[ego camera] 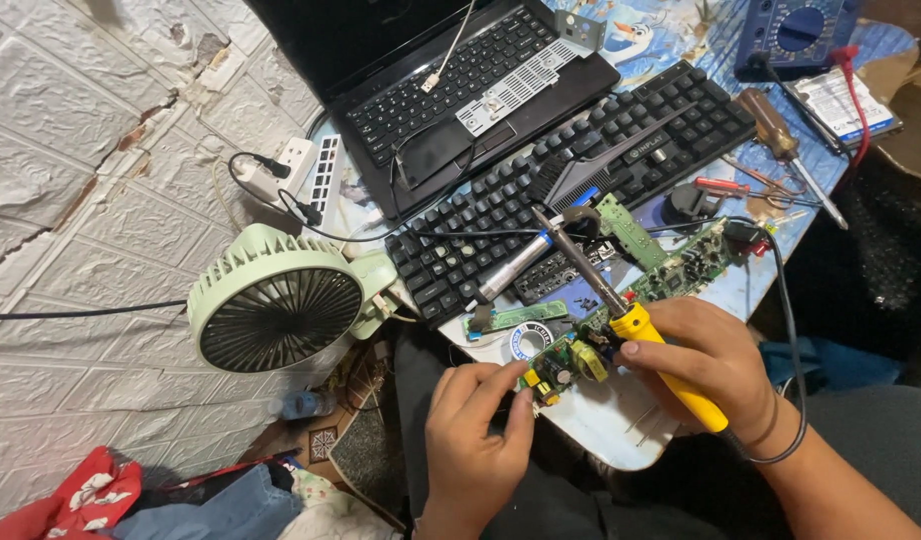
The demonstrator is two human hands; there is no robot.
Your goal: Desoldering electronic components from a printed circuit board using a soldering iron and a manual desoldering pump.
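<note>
- The table (pixel 621 440) is a small rounded one with a pale, picture-printed top, crowded with electronics gear and set against a white textured wall.
- A black laptop (pixel 461 70) sits open at the far end, with a thin white cable lying across its keys.
- A black keyboard (pixel 581 180) lies diagonally just in front of the laptop, and a small green board rests against its near edge.
- A pale green desk fan (pixel 276 300) stands at the table's left edge, facing outward, with a white power strip (pixel 311 170) behind it.
- The green circuit board (pixel 631 300) lies long and narrow along the near right part of the table, running from the person's hands up toward the far right.
- The right hand (pixel 716 365) is closed around the yellow handle of a soldering iron (pixel 641 330), whose tip slants up and away over the board.
- The left hand (pixel 481 410) pinches the near end of the circuit board between thumb and fingers, steadying it just left of the right hand.
- A blue multimeter (pixel 796 30) sits at the far right corner, and a wooden-handled screwdriver (pixel 781 140) lies near it.
- A roll of solder wire (pixel 529 340) sits just beyond the left hand, touching the board's edge.
</note>
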